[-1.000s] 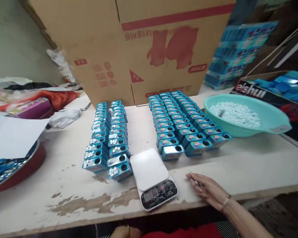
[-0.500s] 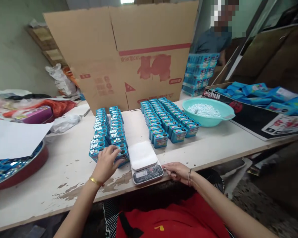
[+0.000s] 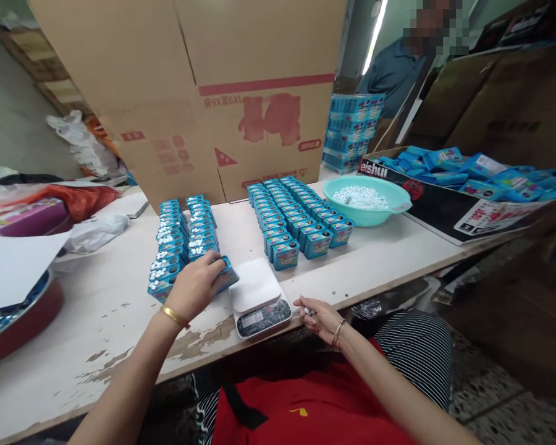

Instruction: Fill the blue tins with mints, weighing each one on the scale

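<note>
Palm upward at the white-topped desk's (image 3: 324, 281) near edge, the right hand (image 3: 319, 317) curls its fingers around small white pellets (image 3: 308, 311). Just left sits a flat white scale (image 3: 257, 289). Beyond, the left hand (image 3: 198, 283) arches palm-down, fingers grasping a blue rectangular container (image 3: 227, 278) beside the scale.

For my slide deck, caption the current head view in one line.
The left hand grips a blue box beside a white scale; the right hand holds something small.
</note>
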Demonstrator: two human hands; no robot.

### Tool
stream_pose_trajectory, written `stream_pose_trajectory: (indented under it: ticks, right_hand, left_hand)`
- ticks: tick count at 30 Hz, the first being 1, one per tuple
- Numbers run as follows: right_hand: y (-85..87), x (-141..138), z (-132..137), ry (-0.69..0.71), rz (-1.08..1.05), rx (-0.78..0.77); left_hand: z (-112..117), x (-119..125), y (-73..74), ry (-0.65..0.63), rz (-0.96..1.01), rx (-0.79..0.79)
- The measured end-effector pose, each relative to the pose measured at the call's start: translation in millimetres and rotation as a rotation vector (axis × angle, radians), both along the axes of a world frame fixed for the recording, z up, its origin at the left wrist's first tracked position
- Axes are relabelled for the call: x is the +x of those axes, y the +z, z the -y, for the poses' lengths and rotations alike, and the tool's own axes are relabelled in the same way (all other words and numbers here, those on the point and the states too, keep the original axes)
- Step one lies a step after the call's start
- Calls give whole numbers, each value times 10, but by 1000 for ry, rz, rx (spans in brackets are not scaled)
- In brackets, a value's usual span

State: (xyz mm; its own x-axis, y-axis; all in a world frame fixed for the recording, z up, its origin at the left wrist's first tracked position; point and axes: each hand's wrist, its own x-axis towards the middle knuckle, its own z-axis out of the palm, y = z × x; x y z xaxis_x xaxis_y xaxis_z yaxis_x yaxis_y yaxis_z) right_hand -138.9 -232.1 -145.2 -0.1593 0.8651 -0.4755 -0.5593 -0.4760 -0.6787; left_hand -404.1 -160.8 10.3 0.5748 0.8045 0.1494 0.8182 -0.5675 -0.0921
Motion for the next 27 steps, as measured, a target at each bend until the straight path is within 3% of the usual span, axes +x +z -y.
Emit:
stream_pose_trajectory:
  ticks: [3, 8, 12, 16, 18, 20, 24, 27]
  right_hand:
    - [1, -5, -11, -18, 1, -1]
    - [-15, -15, -41, -42, 9, -1]
    - [-26, 3, -48, -38, 1, -4]
    - [-22, 36, -41, -35, -25, -12]
    - [-21, 50, -39, -37, -38, -18]
    - [-23, 63, -37, -41, -52, -21]
    - [-34, 93, -33, -40, -77, -29]
    - [-54, 116, -38, -28, -97, -35]
  left_hand:
    - [-77, 313, 22, -79, -19, -53]
    - [-271, 646, -154, -133, -51, -158]
    - [-266, 615, -153, -178, 45, -147]
    - [-5, 420, -149, -165, 461, 11]
    - [177, 307, -261, -65, 656, 90]
    - [353, 196, -462, 58, 778, 123]
    - [611, 15, -947, 288, 847, 24]
    - [694, -51, -1169, 390, 878, -32]
